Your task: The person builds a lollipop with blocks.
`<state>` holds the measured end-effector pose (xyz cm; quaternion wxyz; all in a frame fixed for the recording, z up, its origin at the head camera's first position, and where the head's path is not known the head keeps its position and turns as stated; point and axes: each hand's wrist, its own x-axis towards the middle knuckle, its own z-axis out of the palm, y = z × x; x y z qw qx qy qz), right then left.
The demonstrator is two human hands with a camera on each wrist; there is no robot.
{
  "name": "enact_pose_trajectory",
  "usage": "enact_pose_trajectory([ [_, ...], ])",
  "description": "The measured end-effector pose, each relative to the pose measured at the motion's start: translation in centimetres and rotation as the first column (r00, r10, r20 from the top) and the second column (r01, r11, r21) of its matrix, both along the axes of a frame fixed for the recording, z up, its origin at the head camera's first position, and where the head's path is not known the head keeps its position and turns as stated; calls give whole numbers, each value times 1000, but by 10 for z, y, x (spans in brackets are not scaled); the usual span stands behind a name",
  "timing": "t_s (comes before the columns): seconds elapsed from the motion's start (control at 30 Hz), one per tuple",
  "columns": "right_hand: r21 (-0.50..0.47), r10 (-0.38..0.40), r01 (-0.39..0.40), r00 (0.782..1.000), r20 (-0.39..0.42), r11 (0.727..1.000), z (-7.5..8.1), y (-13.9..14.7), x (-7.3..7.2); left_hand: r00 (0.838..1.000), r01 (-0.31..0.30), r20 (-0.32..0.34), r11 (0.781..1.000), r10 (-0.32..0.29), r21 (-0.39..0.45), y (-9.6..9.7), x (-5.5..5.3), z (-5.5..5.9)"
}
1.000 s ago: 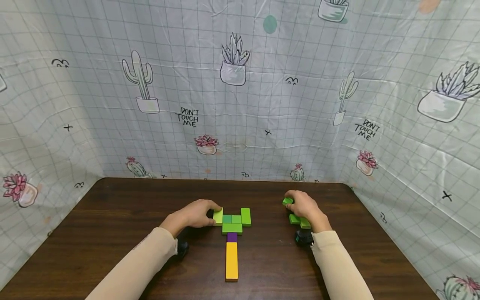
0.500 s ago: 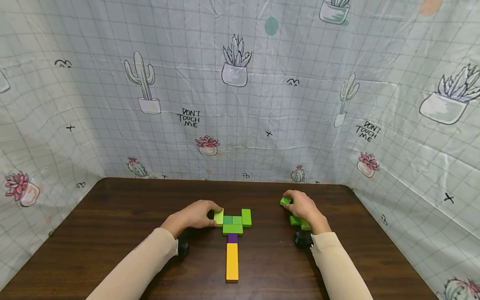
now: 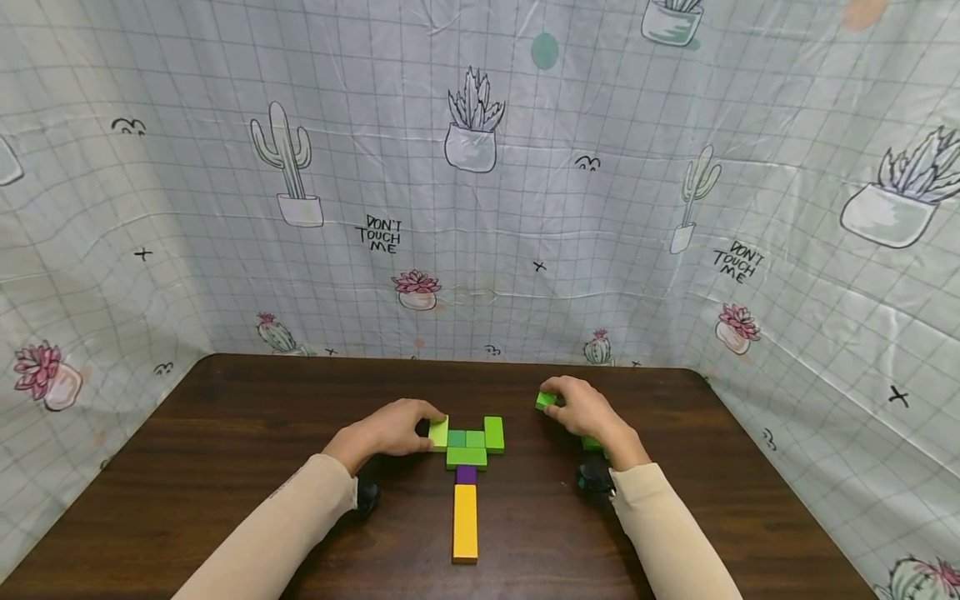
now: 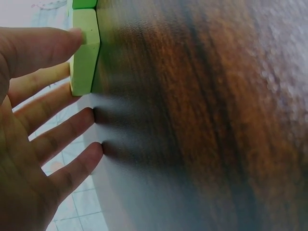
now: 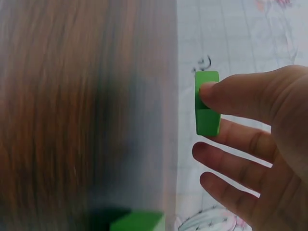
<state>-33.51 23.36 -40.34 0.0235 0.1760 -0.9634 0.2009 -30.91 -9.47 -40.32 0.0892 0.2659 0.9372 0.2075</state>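
Note:
My left hand (image 3: 392,427) pinches a yellow-green block (image 3: 439,434) at the left end of a flat block pattern; in the left wrist view the thumb lies on the block's near side (image 4: 86,57). Beside it in the pattern lie a teal square block (image 3: 456,439), a green square block (image 3: 475,439), a green block lying crosswise (image 3: 467,457) and a lengthwise green block (image 3: 493,434). To the right of the pattern, my right hand (image 3: 588,410) holds a small green block (image 5: 207,120) between thumb and fingers, raised off the dark wooden table (image 5: 57,120).
Below the pattern a purple block (image 3: 466,475) and a long yellow block (image 3: 465,525) run toward me. Under my right wrist lies another green block (image 3: 591,444), partly hidden. A patterned cloth (image 3: 480,208) hangs behind the table's far edge.
My right hand has moved left toward the pattern, carrying the small green block away from the green blocks by its wrist. The left hand stays on the yellow-green block.

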Motion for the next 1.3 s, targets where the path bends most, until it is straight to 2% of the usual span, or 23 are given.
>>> enact_pose_trajectory([
  [0.33, -14, 113, -114, 992, -58, 993, 3, -27, 6, 1000, 22, -17, 1000, -22, -14, 2, -3, -2],
  [0.53, -39, 176, -180, 981, -85, 983, 5, -45, 9, 1000, 8, -19, 1000, -8, -15, 1, -3, -2],
  [0.83, -50, 274, -275, 961, -20, 960, 3, -75, 9, 1000, 12, -7, 1000, -12, -6, -1, -3, -1],
  [1.3, -60, 337, -333, 940, 57, 941, -9, -102, -3, 1000, -7, 19, 1000, 7, -14, -1, -3, 0],
])
